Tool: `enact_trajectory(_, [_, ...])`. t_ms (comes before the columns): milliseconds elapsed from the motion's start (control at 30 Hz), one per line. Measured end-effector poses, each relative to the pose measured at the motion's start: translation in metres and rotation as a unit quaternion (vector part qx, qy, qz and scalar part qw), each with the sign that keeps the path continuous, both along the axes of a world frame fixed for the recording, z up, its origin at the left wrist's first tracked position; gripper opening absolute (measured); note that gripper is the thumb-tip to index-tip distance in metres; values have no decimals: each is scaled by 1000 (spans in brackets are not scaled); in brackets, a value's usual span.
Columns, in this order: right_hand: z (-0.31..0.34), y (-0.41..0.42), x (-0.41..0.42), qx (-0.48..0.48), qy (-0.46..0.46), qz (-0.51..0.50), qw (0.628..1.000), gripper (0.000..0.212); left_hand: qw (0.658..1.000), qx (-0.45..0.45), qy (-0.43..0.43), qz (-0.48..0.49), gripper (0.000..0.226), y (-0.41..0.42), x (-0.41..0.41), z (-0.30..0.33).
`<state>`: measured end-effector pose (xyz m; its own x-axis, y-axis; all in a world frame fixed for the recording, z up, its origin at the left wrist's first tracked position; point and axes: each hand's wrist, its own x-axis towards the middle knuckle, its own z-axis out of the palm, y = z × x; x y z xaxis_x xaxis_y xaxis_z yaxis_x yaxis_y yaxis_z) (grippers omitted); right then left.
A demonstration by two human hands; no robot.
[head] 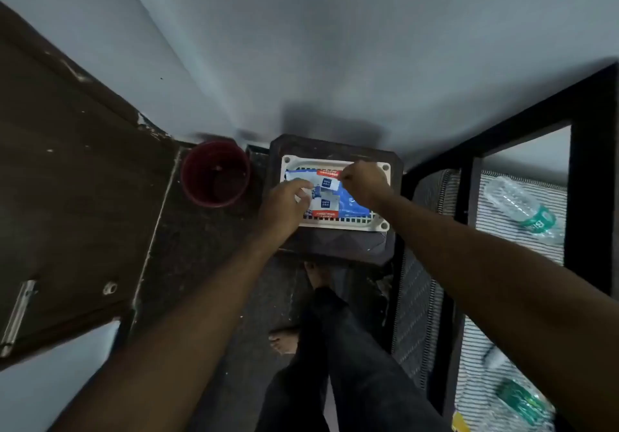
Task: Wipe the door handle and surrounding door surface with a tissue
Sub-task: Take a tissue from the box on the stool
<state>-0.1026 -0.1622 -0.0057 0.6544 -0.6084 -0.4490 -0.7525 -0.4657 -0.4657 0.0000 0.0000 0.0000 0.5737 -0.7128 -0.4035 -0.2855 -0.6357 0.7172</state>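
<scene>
A blue tissue pack [351, 205] with red and white labels lies in a white perforated tray [380, 225] on a dark stool [335, 249]. My left hand [284, 205] presses on the pack's left side. My right hand [363, 180] pinches the white flap at the pack's top middle. The brown door [77, 197] stands at the left, with its metal handle [18, 314] near the lower left edge and a small round fitting [110, 287] beside it.
A dark red bucket [216, 174] stands on the floor left of the stool, against the pale wall [301, 46]. A black bed frame [589, 177] with a striped mattress and plastic bottles [522, 207] fills the right. My legs and bare feet [284, 341] are below.
</scene>
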Motion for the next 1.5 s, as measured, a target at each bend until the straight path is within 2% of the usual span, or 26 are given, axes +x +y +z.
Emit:
enact_trajectory(167, [-44,1,10,85,9,-120,989,15,997,62,14,44,46,-18,-13,-41])
enact_trajectory(300, [-63,7,21,113,14,-115,987,12,995,91,-38,27,65,-33,-18,-58])
enact_trajectory(400, [-77,11,24,139,34,-95,985,18,994,86,-57,28,69,-32,-21,-72])
enact_trajectory(533, [-90,9,23,150,33,-144,978,25,996,57,-61,10,74,-29,-25,-87])
enact_trajectory(767, [-94,13,22,138,55,-109,983,16,993,57,-107,-2,62,-28,-32,-94])
enact_trajectory(933, [-78,7,22,134,0,-173,976,17,987,72,-140,-17,55,-30,-28,-100])
enact_trajectory(1067, [-62,-6,19,179,-76,-262,945,19,985,81,-153,-24,54,-33,-27,-98])
enact_trajectory(1233, [-59,-16,21,211,-74,-242,944,21,995,34,-95,19,57,-40,-27,-93])
enact_trajectory(1333, [-56,-17,23,214,-74,-222,948,18,999,-5,-13,46,54,-44,-23,-85])
enact_trajectory(1400, [-52,-17,26,217,-70,-210,951,17,998,-16,23,60,44,-48,-20,-78])
enact_trajectory(1500, [-45,-20,27,239,-99,-196,946,16,995,-32,31,94,24,-50,-12,-64])
